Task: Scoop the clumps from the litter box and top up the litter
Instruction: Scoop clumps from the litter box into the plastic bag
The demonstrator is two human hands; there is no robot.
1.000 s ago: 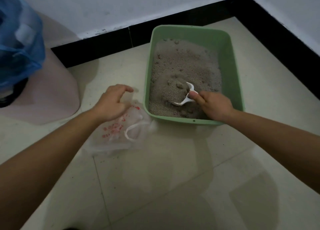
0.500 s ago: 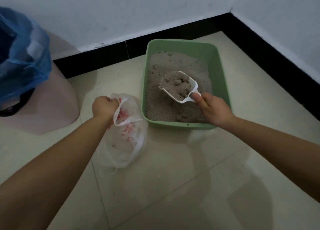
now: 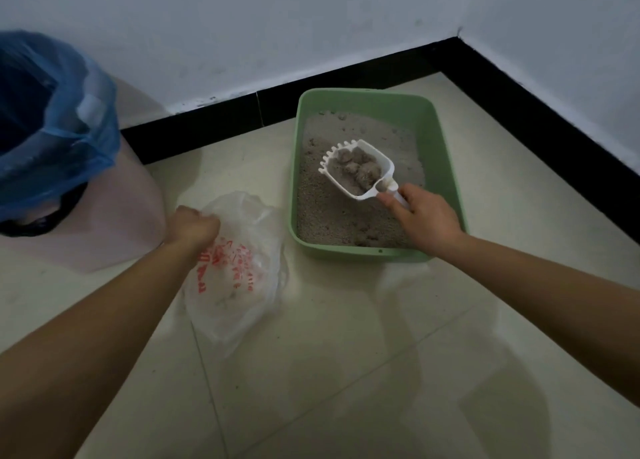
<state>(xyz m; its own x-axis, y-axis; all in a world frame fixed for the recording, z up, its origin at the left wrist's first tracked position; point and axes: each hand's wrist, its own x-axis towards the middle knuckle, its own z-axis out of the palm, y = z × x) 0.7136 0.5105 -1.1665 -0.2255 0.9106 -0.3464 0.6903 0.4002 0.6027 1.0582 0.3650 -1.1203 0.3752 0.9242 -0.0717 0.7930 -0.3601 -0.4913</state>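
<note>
Gripping the scoop (image 3: 360, 171) level over the litter box (image 3: 446, 181), the right hand (image 3: 424, 218) keeps clumps (image 3: 360, 171) from spilling. Left hand (image 3: 194, 228) clutches the plastic bag (image 3: 235, 278) rim, ready for them.

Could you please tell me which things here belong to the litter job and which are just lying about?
In use: green litter box; white scoop carrying clumps, in the right hand; plastic bag, gripped by the left hand.
Lying about: bin with blue liner, untouched.
</note>
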